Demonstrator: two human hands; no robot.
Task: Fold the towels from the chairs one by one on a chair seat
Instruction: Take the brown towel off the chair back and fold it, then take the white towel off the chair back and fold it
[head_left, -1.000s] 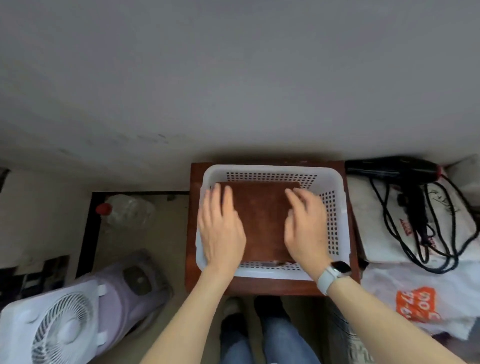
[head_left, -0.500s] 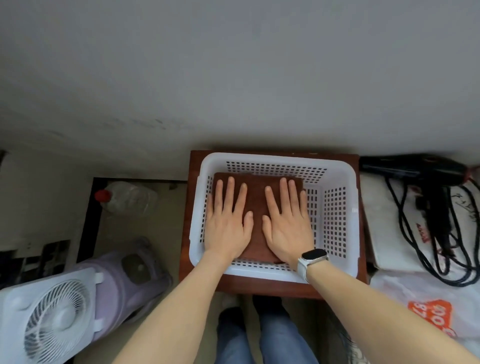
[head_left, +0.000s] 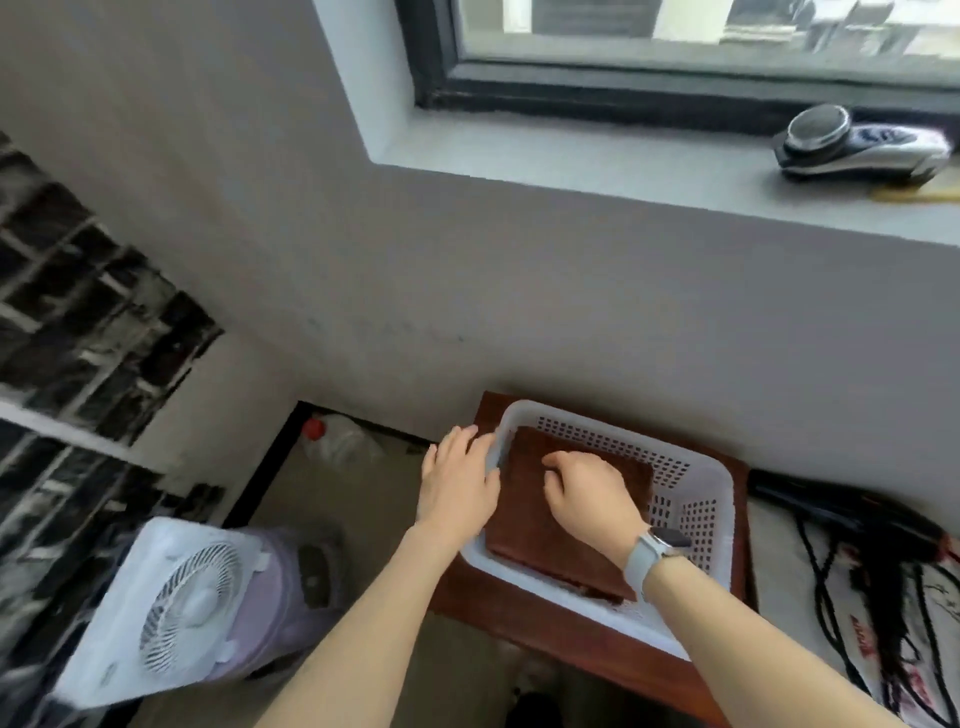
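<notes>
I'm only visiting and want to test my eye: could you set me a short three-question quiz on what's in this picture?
1. True or false: the brown folded towel lies inside the white basket.
2. Which hand wears the wristwatch?
3. What sits on the window sill: A) an electric shaver, B) a cup, C) a book?

Key
1. True.
2. The right hand, resting on the towel; the left hand is at the basket's left rim.
3. A, the electric shaver.
</notes>
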